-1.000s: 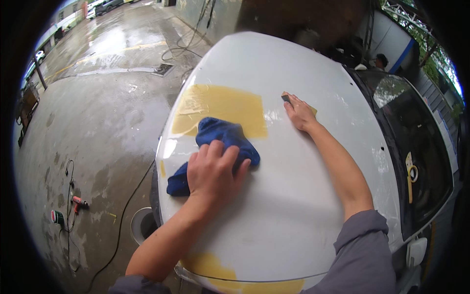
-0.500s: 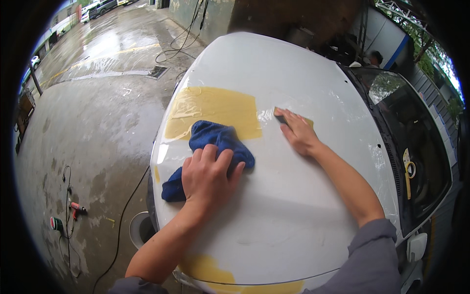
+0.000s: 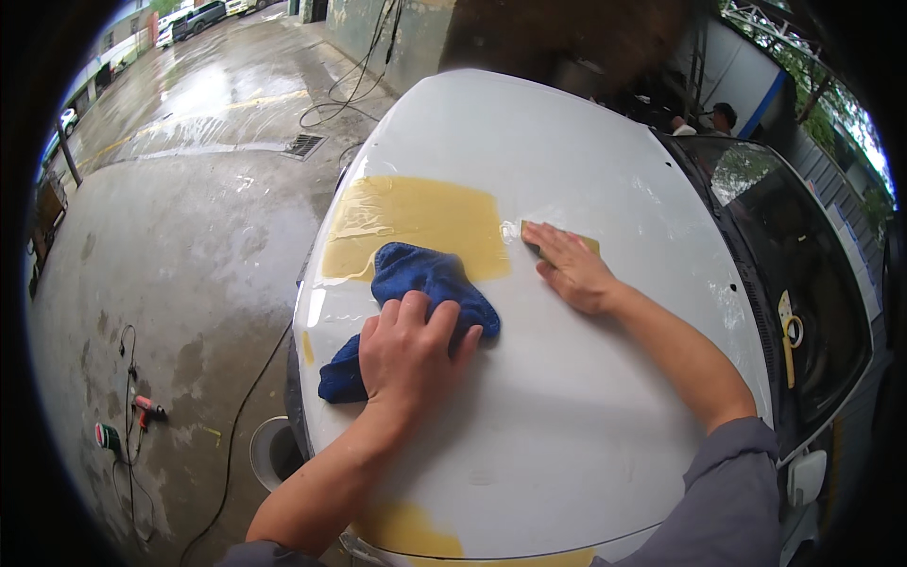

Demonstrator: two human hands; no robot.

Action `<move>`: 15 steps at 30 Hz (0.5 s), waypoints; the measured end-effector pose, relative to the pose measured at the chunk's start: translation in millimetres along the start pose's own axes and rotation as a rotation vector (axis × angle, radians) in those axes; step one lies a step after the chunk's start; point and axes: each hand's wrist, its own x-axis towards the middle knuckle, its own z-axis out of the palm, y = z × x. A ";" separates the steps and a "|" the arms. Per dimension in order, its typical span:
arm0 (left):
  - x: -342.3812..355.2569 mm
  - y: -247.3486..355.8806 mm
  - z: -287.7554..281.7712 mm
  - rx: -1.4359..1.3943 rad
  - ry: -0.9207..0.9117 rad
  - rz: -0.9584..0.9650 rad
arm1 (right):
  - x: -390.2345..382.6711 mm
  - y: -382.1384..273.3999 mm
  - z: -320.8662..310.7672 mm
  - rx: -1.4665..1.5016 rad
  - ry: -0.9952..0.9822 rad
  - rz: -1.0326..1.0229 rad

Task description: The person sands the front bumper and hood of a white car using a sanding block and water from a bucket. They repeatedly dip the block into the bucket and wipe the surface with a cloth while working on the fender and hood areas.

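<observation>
My left hand (image 3: 408, 354) is closed on a crumpled blue cloth (image 3: 427, 274), which rests on the white car hood (image 3: 529, 416). My right hand (image 3: 572, 269) presses down on a sanding block (image 3: 591, 245) with a yellowish-brown face; the fingers lie over it and hide most of it. The hood there has a wet shine. Just left of the block is a large yellow patch (image 3: 416, 222), with water streaks across it. The cloth overlaps the patch's lower edge.
More yellow areas (image 3: 406, 529) mark the hood's near edge. A tape roll (image 3: 795, 331) lies by the windshield at right. On the wet floor at left are a bucket (image 3: 274, 452), a red power tool (image 3: 146, 406) and cables (image 3: 248, 397). Another person (image 3: 723, 118) is beyond the car.
My right hand has slid the sanding block slightly left over the hood, closer to the yellow patch. My left hand keeps its grip on the cloth. The whole view has shifted a little.
</observation>
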 end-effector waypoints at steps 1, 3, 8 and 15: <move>0.1 -1.0 -0.1 0.005 -0.002 -0.004 | 10.7 3.2 0.9 -0.018 -0.015 -0.001; 4.3 10.1 3.3 -0.053 -0.042 0.025 | 61.5 38.9 -9.4 0.037 0.040 0.126; 7.7 17.1 2.0 -0.110 -0.043 0.060 | 115.0 45.4 -10.2 0.062 0.072 0.267; 0.6 -2.4 -3.8 -0.024 -0.022 -0.022 | -66.5 -43.7 -17.6 0.091 -0.066 -0.090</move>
